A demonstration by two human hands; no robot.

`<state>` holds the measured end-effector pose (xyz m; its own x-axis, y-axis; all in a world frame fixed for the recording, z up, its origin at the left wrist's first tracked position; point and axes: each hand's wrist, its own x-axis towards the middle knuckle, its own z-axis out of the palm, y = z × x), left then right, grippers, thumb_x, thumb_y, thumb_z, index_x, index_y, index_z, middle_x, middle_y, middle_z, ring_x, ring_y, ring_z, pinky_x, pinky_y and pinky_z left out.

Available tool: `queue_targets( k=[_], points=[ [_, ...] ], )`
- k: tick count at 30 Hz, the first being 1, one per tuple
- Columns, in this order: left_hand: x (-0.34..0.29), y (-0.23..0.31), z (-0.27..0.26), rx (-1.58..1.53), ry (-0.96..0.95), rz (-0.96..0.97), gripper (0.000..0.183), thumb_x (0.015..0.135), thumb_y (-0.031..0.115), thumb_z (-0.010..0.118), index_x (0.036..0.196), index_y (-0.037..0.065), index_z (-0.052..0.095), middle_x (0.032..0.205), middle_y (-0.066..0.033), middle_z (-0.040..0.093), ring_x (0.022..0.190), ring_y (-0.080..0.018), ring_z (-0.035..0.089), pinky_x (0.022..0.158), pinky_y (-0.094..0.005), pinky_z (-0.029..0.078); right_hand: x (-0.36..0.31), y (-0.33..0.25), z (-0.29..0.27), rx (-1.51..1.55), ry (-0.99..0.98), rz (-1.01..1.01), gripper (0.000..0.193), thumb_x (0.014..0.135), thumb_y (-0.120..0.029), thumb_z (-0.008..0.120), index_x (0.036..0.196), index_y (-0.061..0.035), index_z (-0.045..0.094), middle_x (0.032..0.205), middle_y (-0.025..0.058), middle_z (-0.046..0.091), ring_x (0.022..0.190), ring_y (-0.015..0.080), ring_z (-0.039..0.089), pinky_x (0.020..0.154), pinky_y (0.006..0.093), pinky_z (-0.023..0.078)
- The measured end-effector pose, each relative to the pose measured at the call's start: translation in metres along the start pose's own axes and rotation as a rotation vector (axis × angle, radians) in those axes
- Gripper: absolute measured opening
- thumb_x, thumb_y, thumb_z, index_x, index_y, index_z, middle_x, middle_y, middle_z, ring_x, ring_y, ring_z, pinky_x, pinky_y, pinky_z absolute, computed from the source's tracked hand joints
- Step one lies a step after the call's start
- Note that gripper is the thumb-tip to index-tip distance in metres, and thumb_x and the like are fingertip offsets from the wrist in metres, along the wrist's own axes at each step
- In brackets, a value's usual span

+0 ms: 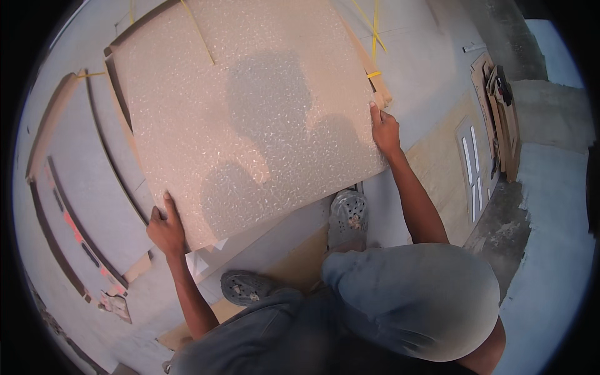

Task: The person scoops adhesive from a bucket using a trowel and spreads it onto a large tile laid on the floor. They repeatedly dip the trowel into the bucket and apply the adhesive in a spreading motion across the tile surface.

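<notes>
A large beige square tile with pale glossy speckles fills the upper middle, and a dark shadow of a head and shoulders falls across it. My left hand grips its near left corner, thumb on top and fingers curled at the edge. On the near right edge, my right hand holds it the same way, with the fingertips underneath hidden. The tile's near edge looks raised above the ground. Brown cardboard edging shows along the far left side and behind the right edge, with a yellow strap lying over the tile.
At left lie long cardboard strips and a cardboard-edged pack. Flattened cardboard leans at the right beside a pale panel with white bars. My feet in grey clogs stand close to the tile's near edge.
</notes>
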<state>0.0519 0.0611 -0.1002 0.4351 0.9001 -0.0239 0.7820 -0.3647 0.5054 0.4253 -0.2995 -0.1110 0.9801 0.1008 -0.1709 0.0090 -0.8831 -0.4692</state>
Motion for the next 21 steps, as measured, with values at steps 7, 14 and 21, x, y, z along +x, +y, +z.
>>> queue_targets(
  k=[7, 14, 21],
  points=[
    [0.007, -0.002, 0.0, -0.005, 0.043, -0.005, 0.065, 0.093, 0.054, 0.053, 0.068, -0.006, 0.056, 0.053, -0.022, 0.05, 0.049, -0.0297, 0.047, 0.051, -0.0438, 0.039, 0.004, -0.01, 0.01, -0.011, 0.055, -0.002, 0.064, 0.094, -0.054, 0.048, 0.082, 0.0061, 0.065, 0.08, 0.033, 0.062, 0.082, 0.048, 0.063, 0.075, 0.0496, 0.048],
    [0.002, 0.003, -0.004, 0.181, -0.087, -0.132, 0.057, 0.099, 0.048, 0.043, 0.076, -0.003, 0.055, 0.069, -0.0236, 0.061, 0.066, -0.0392, 0.061, 0.061, -0.0489, 0.045, -0.008, -0.035, -0.009, -0.305, 0.073, 0.04, 0.053, 0.093, -0.051, 0.051, 0.094, -0.0001, 0.066, 0.096, 0.025, 0.063, 0.09, 0.0416, 0.063, 0.077, 0.0483, 0.049],
    [-0.01, 0.002, 0.01, 0.116, 0.027, -0.187, 0.049, 0.099, 0.046, 0.041, 0.089, -0.001, 0.051, 0.076, -0.0279, 0.063, 0.071, -0.0475, 0.062, 0.063, -0.0548, 0.046, 0.006, -0.192, 0.06, 0.022, -0.153, -0.516, 0.039, 0.086, -0.037, 0.068, 0.104, -0.0032, 0.058, 0.105, 0.0164, 0.06, 0.095, 0.0353, 0.062, 0.081, 0.043, 0.05]
  ],
)
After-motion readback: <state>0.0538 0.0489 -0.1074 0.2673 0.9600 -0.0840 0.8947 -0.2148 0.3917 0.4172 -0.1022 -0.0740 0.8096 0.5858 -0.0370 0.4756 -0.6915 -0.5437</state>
